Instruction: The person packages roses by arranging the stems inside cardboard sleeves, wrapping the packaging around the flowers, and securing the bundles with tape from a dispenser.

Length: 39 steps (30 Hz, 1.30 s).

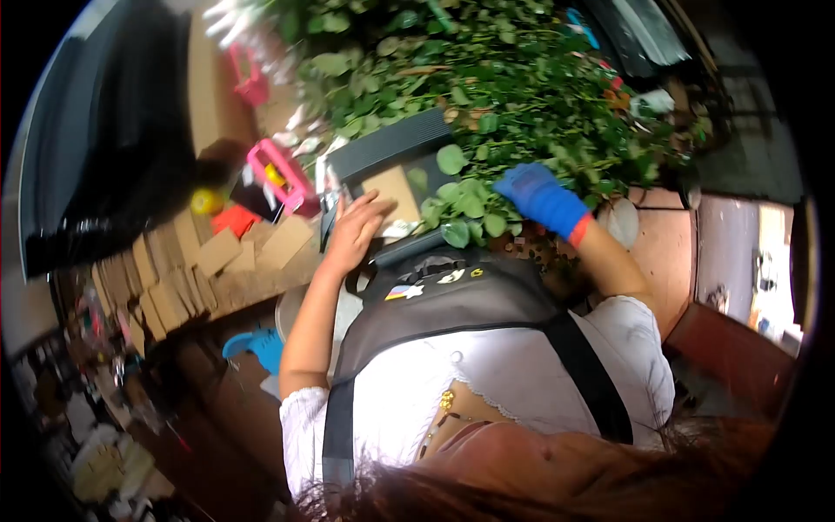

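Note:
My left hand (352, 228) is bare, with its fingers stretched out and slightly apart over the edge of a brown cardboard piece (397, 200). The cardboard lies in a dark tray-like stand (391, 143) with a ribbed upper edge. On my right hand (541, 198) is a blue glove with a red cuff. Its fingers are curled together around a leafy green stem (470, 202), whose leaves reach over the stand; the exact grip is partly hidden. Beyond both hands lies a large heap of leafy stems (531, 96).
Left of the stand are a pink tool-like frame (285, 178), a yellow round thing (206, 202), a red piece (235, 219) and several cardboard pieces (165, 291). Black plastic (113, 139) stands far left. A blue basket (259, 348) sits below the table edge.

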Each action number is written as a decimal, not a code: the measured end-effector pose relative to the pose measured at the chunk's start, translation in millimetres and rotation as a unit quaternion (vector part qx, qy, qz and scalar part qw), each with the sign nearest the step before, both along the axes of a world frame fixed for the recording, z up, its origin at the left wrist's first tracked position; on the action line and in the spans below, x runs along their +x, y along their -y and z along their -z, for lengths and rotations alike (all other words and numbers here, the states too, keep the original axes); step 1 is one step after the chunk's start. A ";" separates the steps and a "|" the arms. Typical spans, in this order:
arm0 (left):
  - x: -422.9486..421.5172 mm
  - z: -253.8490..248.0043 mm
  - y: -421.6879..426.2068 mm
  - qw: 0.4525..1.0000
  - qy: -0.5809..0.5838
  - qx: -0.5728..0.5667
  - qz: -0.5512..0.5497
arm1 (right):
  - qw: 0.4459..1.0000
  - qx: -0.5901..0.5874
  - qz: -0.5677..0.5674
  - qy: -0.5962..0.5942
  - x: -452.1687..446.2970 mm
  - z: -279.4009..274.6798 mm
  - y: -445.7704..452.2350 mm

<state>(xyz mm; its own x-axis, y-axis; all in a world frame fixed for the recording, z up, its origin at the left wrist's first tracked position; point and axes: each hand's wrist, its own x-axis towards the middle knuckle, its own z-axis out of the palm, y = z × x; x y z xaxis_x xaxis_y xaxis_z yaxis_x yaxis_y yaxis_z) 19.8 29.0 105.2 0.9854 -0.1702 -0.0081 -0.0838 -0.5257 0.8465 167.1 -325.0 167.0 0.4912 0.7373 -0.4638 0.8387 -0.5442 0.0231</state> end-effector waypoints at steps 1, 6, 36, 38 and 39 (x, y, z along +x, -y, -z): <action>1.7 -1.6 0.4 0.999 -0.003 0.032 0.017 | 0.999 0.032 0.008 -0.006 -3.4 16.5 4.8; -1.8 -9.1 10.5 0.993 0.057 0.084 0.053 | 0.996 0.038 0.077 -0.011 -14.4 14.6 1.8; 4.3 -21.8 12.6 0.995 0.034 0.082 0.042 | 0.977 0.074 0.105 0.171 225.9 72.2 -237.3; 9.4 -19.7 12.1 0.994 0.046 0.088 0.046 | 0.948 0.229 0.081 0.205 215.4 33.4 -219.7; 9.7 -19.2 10.1 0.994 0.047 0.085 0.048 | 0.898 0.375 0.051 0.223 210.4 23.0 -207.5</action>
<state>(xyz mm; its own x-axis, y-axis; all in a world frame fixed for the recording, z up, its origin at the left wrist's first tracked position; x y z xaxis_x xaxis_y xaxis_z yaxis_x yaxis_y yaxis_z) 29.5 18.9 124.4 0.9624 -0.2676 0.0461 -0.2146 -0.6458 0.7327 377.4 -117.4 144.1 0.5883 0.7004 0.4042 0.7816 -0.6207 -0.0620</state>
